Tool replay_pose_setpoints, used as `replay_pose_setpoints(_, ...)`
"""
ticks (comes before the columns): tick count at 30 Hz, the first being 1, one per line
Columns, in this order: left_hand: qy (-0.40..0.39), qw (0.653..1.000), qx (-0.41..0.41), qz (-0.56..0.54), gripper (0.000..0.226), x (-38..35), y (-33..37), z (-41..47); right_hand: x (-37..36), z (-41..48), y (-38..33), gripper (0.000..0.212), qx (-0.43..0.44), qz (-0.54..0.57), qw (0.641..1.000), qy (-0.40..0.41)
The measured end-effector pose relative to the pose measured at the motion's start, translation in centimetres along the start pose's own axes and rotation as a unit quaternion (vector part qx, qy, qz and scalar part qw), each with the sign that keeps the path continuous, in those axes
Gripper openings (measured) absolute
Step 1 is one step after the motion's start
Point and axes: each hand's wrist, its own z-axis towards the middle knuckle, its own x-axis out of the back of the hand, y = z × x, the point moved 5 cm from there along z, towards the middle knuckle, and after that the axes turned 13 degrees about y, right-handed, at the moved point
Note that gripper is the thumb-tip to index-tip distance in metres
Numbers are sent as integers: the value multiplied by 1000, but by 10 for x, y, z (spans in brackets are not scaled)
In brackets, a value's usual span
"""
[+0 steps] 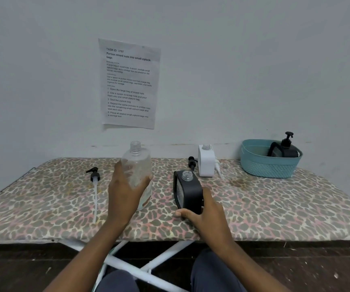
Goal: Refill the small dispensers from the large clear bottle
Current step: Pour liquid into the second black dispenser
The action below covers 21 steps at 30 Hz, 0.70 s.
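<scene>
My left hand (125,190) grips the large clear bottle (136,163), which stands upright on the leopard-print board with its cap off. To its right, my right hand (205,209) holds the base of a small black dispenser (187,189) with an open clear neck. Behind that stands a small white dispenser (206,163), also uncapped. A black pump head with a long white tube (95,186) lies left of the bottle. A second black pump head (191,162) lies beside the white dispenser.
A teal basket (269,165) at the back right holds another black dispenser with its pump (284,147) on. A printed sheet (128,83) hangs on the wall. The ironing board (275,207) ends close in front of my knees.
</scene>
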Motion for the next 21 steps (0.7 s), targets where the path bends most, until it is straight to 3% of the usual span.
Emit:
replay_pose_setpoints(6, -26, 999, 36, -2, 101, 9, -5, -7, 0, -2, -4, 59, 11, -13, 999, -33)
replay_pose_setpoints(9, -1, 998, 31, 48, 107, 21, -6, -12, 3, -1, -7, 52, 7, -17, 998, -55)
replay_pose_setpoints(12, 67, 994, -40, 82, 88, 34, 8, -20, 6, -1, -8, 46, -8, -37, 997, -73)
replay_pose_setpoints(15, 87, 989, -117, 30, 58, 36, 33, -35, 8, -3, -11, 36, -18, -48, 996, -75)
replay_pose_setpoints(18, 17, 988, -151, -23, 40, 22, 52, -56, 7, -8, -15, 30, -32, -40, 996, -71)
replay_pose_setpoints(21, -73, 992, -92, -54, 45, 1, 51, -78, 3, -13, -17, 27, -43, -42, 995, -77)
